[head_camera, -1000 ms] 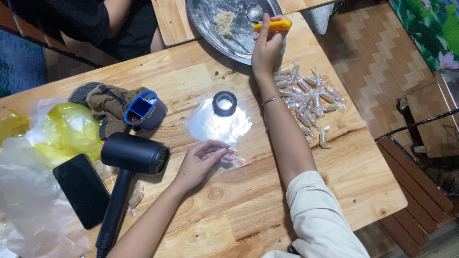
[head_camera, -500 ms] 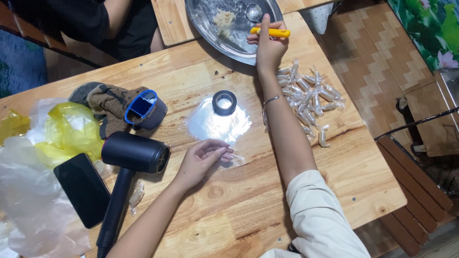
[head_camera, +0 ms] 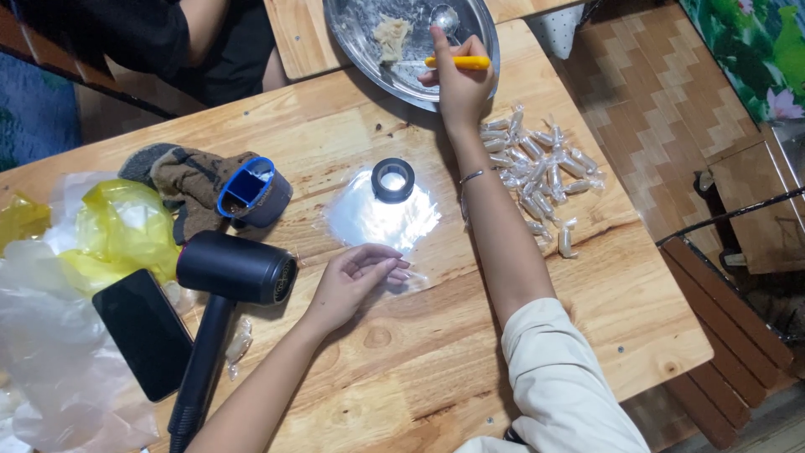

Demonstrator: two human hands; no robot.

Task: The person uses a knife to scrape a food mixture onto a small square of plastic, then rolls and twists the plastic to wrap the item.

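— What is seen nearest on the pale wooden counter (head_camera: 436, 369)?

— The left hand (head_camera: 356, 281) is laid loosely open, fingers half curled; a small clear plastic sheet (head_camera: 412, 278) appears to be pinned flat under the fingertips, perhaps to keep it from shifting. A black hair dryer (head_camera: 231, 277) and a black phone (head_camera: 144, 331) are lying to its left.

— And beyond that?

— A stack of clear square wrappers (head_camera: 377, 220) is weighted by a black tape roll (head_camera: 392, 179). To the right, a heap of small twisted clear-wrapped pieces (head_camera: 541, 180) is gathered.

— The far hand?

— The right hand (head_camera: 459, 84) is closed around a yellow-handled metal spoon (head_camera: 449, 38), its bowl held over the round metal tray (head_camera: 369, 50), near a pale lump of filling (head_camera: 390, 35).
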